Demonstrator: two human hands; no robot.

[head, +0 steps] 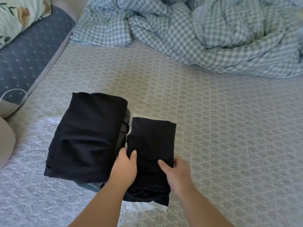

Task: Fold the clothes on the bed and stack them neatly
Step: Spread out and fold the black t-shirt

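While both hands bracket the smaller folded black garment (151, 145) on the patterned bedsheet (213, 128), risk centres on slippage. Just left of it stands the taller black-topped stack (85, 138), touching or nearly so. Left hand (125, 167) grips its left edge, thumb on top; right hand (176, 172) likewise, other fingers hidden. Lifting unevenly could unfold it, drag the white garment (144, 206) beneath, or topple the stack.
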